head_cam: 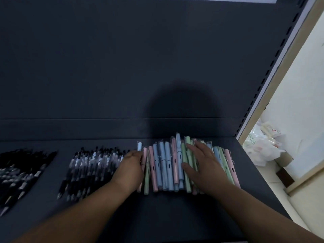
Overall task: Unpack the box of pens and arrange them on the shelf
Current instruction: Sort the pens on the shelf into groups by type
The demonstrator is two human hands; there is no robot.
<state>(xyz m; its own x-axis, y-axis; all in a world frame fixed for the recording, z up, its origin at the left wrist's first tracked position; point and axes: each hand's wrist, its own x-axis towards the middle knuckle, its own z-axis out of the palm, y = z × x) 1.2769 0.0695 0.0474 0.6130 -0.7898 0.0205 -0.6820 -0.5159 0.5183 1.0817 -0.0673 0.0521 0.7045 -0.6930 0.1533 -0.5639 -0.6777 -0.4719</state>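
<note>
A: Pastel pens (164,165), each in its own clear sleeve. Placed where?

B: Lay side by side on the dark shelf (157,216), towards its right end, just beside a batch of clear-barrelled pens (91,165). Further left, well apart, black pens (22,171).

A: And the hands?

B: As for the right hand (205,169), rested flat on top of the green ones, fingers straight and spread, gripping nothing. As for the left hand (130,169), butted against the row's left edge, touching the outermost pink pen. Too blurred to tell whether pinched or merely pressed.

A: Judged the step as what?

B: Squaring up the row, most likely. Called for light downward pressure from the right and a gentle sideways push from the left, to close gaps without rolling one sleeve over another. Called also for tapping the near tips level, since ragged along the front.

A: Pointed which way?

B: Ran front to back, long axes roughly square to the shelf's front edge, clip ends seemingly towards the back panel (122,58). Fanned a little, though: on the right, leaned with far ends to the left. Worth nudging back to parallel.
</note>
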